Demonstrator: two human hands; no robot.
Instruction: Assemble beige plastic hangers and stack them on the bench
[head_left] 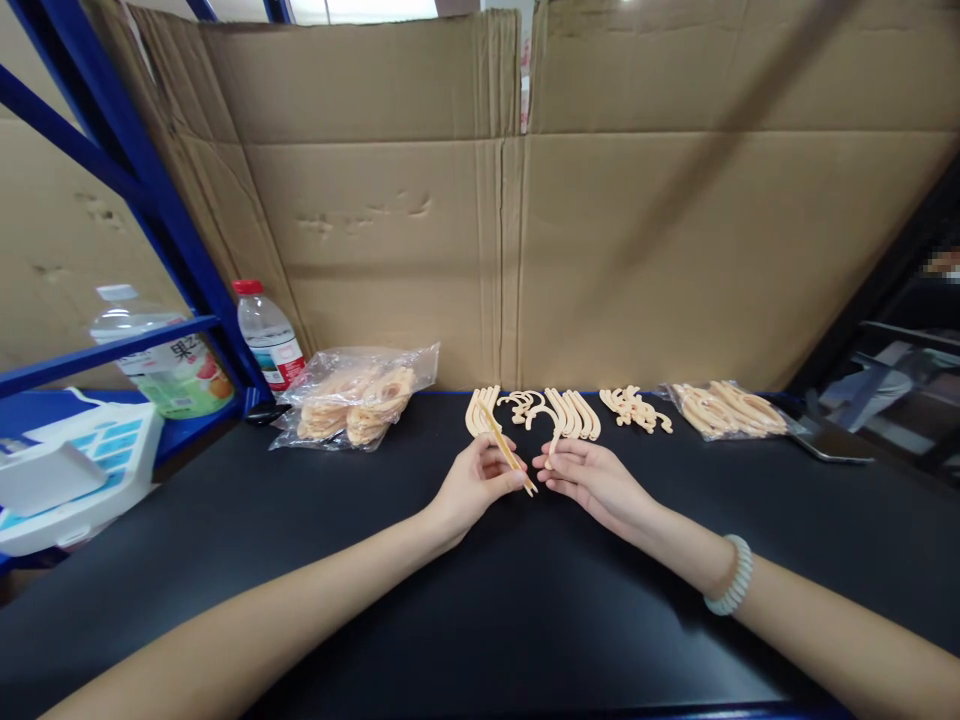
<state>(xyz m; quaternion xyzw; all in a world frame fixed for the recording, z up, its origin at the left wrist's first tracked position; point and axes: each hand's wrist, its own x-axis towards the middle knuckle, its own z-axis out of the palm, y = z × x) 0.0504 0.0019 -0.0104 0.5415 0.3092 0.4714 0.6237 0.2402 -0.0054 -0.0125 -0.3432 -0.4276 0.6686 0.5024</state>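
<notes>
left hand [474, 482]: fingers [517, 482] pressed together in a pinch on a thin straight peach plastic strip [507, 452], low on its shaft; strip tilts up and away from the tip
right hand [592, 476]: fingers [551, 470] pinch the stem of a hooked peach plastic piece [553, 432], curve end pointing away; both hands meet just above the counter [480, 600]
handling: judged very light, thin, slightly bendy moulded plastic; smooth, could slip or twist in a tip pinch; may snap if bent hard
where to hold: on the straight shaft near the end, not on the curve
loose pieces: row of same hooks [574, 412] just behind the hands, small curled bits [636, 408] to the right
bags: clear bag of parts [356, 395] left, another bag [727, 408] right
backdrop: cardboard wall [495, 200]
far left: water bottle [266, 335]
wrist: bead bracelet [731, 575] on right
</notes>
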